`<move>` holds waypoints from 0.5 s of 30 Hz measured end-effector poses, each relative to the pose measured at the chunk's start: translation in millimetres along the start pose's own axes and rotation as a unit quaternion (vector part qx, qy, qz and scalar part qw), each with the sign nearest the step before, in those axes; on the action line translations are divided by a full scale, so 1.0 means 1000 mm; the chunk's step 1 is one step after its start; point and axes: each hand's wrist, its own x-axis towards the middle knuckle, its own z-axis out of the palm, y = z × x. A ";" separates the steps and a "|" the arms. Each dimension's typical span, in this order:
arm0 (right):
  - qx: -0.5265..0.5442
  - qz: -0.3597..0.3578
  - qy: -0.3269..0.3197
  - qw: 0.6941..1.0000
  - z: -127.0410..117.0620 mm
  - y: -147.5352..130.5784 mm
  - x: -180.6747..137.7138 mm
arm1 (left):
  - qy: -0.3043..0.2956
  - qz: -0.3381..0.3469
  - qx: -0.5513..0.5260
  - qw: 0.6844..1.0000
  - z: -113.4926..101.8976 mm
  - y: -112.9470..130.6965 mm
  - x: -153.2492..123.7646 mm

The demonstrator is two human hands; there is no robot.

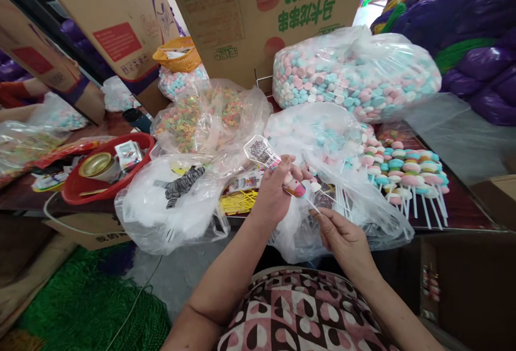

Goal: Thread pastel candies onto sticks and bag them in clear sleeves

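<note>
My left hand (276,190) is closed round a small clear candy bag (262,151) with dark print and a pink patch. Out of its lower side shows a pink and orange candy end (296,187), partly hidden by my fingers. From it runs a white lollipop stick (313,204), pinched near its lower end between the thumb and fingers of my right hand (342,235). Beneath both hands lies an open plastic bag (374,216) with white sticks and pastel marshmallows. Yellow twist ties (239,202) lie left of my left wrist.
Finished-looking marshmallow skewers (415,171) are piled at the right. A large bag of pastel marshmallows (355,77) stands behind, before a cardboard box (226,18). To the left are a bag of gummy rings (201,114), a bag of white sticks (141,206) and a red basin (72,192).
</note>
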 end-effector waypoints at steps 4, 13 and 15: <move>0.133 0.083 -0.075 0.985 0.008 -0.006 0.000 | -0.067 -0.044 0.004 0.997 0.002 -0.014 -0.009; 0.135 0.066 -0.066 0.987 0.010 -0.010 0.005 | -0.069 -0.047 0.027 0.996 -0.001 -0.017 -0.010; 0.134 0.047 -0.052 0.989 0.012 -0.008 0.006 | -0.087 -0.067 0.024 0.994 0.000 -0.020 -0.012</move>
